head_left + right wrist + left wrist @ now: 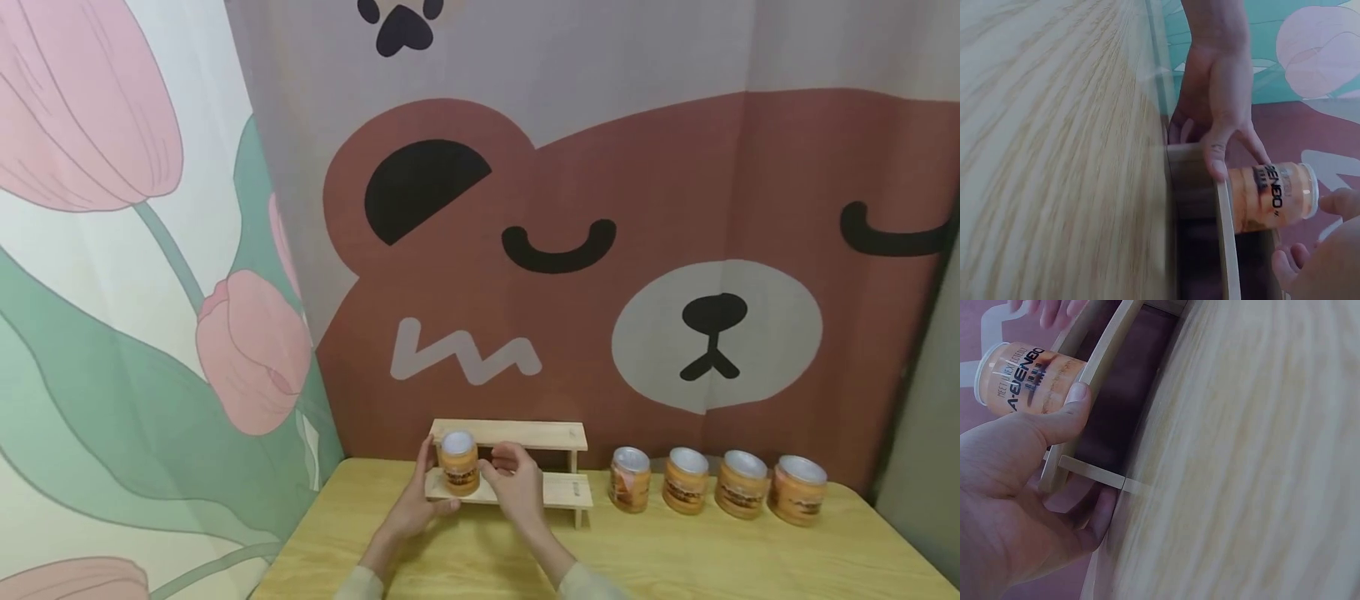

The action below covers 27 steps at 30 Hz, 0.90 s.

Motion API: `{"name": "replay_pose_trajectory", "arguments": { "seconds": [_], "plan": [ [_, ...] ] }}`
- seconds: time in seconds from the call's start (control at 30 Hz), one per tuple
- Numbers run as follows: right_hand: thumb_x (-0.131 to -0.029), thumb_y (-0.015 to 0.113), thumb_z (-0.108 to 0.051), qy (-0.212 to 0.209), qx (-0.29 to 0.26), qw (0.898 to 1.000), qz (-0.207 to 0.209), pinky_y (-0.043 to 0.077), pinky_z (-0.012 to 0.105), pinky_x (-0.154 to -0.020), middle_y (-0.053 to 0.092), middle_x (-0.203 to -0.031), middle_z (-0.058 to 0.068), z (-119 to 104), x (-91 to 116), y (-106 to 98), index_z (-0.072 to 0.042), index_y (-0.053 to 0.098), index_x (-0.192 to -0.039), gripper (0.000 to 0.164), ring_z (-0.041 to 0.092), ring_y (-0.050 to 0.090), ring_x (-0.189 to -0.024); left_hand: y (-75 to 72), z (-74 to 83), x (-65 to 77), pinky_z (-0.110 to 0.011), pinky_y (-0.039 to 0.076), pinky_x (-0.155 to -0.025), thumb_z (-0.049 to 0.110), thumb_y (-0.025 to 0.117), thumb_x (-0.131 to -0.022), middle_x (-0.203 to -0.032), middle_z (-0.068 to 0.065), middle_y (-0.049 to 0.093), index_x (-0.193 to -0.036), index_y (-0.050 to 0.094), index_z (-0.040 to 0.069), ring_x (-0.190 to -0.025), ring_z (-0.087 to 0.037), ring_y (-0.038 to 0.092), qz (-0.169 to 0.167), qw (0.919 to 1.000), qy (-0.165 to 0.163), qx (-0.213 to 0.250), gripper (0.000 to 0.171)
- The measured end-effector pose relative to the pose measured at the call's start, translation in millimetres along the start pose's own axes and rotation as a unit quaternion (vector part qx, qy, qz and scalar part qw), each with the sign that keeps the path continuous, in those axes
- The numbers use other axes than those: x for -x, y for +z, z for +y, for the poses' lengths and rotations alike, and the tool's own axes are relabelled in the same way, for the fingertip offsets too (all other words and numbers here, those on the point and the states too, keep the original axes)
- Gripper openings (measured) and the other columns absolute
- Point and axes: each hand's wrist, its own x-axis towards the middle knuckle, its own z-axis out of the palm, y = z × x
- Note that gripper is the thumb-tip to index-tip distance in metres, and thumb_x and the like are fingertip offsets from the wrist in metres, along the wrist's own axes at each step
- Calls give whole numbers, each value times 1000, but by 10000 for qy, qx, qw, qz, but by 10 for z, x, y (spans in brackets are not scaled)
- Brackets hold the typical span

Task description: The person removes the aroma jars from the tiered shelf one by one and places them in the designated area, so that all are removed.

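An orange can (461, 473) with a silver lid stands upright on the left end of the lower step of a small two-step wooden rack (517, 432). My left hand (414, 505) grips the rack's left end. Its thumb (1067, 419) presses the front edge of the lower step beside the can, while other fingers reach round the end of the rack. Just right of the can, my right hand (519, 490) holds nothing, its fingers loosely bent. In the right wrist view, a gap shows between those fingers and the can's lid end.
Several more orange cans (686, 482) stand in a row on the wooden table (675, 558), right of the rack. A curtain with a bear print (637, 183) hangs close behind the table. Another with tulips (255, 358) hangs on the left.
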Motion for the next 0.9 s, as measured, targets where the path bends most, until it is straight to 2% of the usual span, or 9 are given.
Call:
{"name": "replay_pose_trajectory", "arguments": {
  "seconds": [0.13,0.27,0.5,0.73,0.9],
  "plan": [
    [-87,84,-19,91,91,9997,-223,57,38,-87,65,-119,21,30,-18,118,7,63,-123,49,39,64,-107,-8,8,-4,-75,21,-108,9,86,-82,-156,-39,21,-165,-3,29,-141,-58,23,-32,9999,131,24,124],
    [-85,86,-23,82,218,9987,-443,58,39,-84,66,-119,24,46,-36,205,10,60,-128,60,38,65,-106,-13,0,-6,-74,23,-108,6,86,-82,-155,-38,22,-165,-3,29,-141,-57,24,-55,9997,212,77,124],
    [-85,86,-22,-93,553,9966,-597,58,45,-83,71,-112,17,56,-58,281,5,64,-126,54,33,67,-104,7,-2,1,-79,18,-105,7,85,-82,-157,-37,20,-164,-3,33,-142,-59,18,-53,9999,75,119,124],
    [-84,86,-16,-207,606,9963,-579,54,52,-92,67,-121,25,55,-90,349,9,58,-135,63,39,64,-113,8,28,6,-78,20,-106,10,87,-82,-158,-39,13,-164,-2,34,-145,-57,12,8,9998,-43,182,124],
    [-84,87,-16,-208,599,9965,-540,56,50,-89,68,-120,25,58,-90,381,11,57,-136,65,38,65,-112,-2,14,16,-76,24,-105,7,86,-82,-157,-40,13,-165,-4,30,-142,-60,15,-32,9998,19,204,124]
  ]
}}
